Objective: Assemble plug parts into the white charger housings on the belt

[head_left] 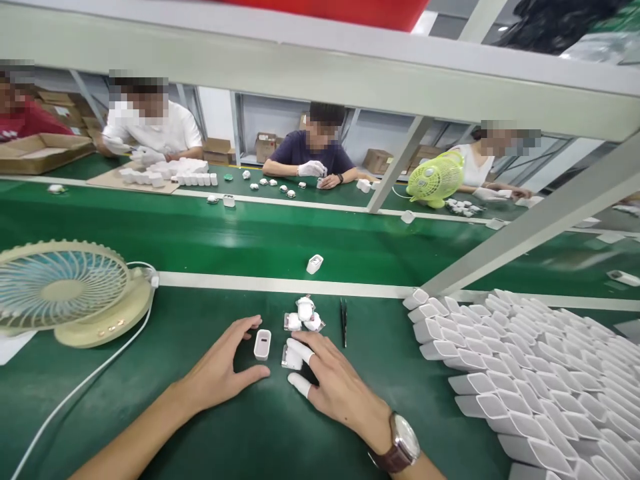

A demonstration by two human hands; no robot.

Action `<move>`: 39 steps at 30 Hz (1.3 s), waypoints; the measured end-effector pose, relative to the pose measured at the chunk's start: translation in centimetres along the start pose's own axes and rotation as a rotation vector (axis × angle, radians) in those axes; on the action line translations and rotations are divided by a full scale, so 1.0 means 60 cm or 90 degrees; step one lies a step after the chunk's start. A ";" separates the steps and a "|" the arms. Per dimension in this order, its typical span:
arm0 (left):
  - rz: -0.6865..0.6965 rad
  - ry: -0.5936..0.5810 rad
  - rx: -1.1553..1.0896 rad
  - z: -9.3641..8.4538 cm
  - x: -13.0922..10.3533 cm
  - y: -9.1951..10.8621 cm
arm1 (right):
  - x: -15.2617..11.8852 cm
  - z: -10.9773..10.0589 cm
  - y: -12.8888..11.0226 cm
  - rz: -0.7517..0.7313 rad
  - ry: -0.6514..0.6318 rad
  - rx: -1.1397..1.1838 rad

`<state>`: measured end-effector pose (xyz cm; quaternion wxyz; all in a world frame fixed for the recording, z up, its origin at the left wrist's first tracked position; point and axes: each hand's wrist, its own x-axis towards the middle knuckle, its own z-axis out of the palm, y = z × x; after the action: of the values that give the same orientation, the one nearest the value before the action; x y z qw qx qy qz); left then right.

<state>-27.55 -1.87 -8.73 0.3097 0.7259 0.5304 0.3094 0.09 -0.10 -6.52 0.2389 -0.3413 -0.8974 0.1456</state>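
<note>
With left hand (220,368) and right hand (336,383) spread, the white housing (261,347) was judged light, stiff, best held by its sides.

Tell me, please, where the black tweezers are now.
In the head view, the tweezers lie on the green tabletop, right of the clustered white parts, beyond the right hand.

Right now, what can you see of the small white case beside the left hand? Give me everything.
The white case is a small, hollow box with rounded corners, apparently plastic. Its open mouth faces the camera, showing a short dark slot inside. It is on the green table, between the left hand's spread thumb and fingers, which seem not to touch it.
</note>
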 end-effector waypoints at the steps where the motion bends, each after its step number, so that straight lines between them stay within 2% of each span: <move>1: -0.002 -0.002 0.015 0.004 -0.001 0.002 | 0.000 -0.004 0.002 0.003 -0.011 -0.007; 6: 0.018 0.006 0.045 0.011 0.001 0.008 | 0.006 -0.012 0.006 0.007 -0.029 -0.010; 12: 0.051 0.002 0.024 -0.011 0.008 0.000 | 0.007 -0.009 0.005 0.001 0.015 0.023; 15: 0.041 -0.008 0.021 -0.014 0.009 -0.002 | 0.009 -0.013 0.004 0.033 0.040 0.076; 21: 0.041 -0.005 0.054 0.000 0.010 -0.001 | 0.012 -0.006 0.008 0.054 0.104 0.208; 26: 0.048 -0.042 0.013 -0.002 0.008 0.008 | 0.008 0.008 0.011 0.061 0.100 0.295; 34: 0.026 -0.088 0.020 -0.009 0.005 0.027 | 0.015 0.011 0.001 0.039 0.159 0.332; 39: 0.088 -0.044 0.043 -0.003 0.008 0.030 | 0.010 0.019 -0.008 -0.001 0.199 0.293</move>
<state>-26.52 -1.81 -7.19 0.2813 0.7811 0.4782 0.2863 -1.17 -0.14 -7.09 0.4458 -0.2956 -0.7933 0.2909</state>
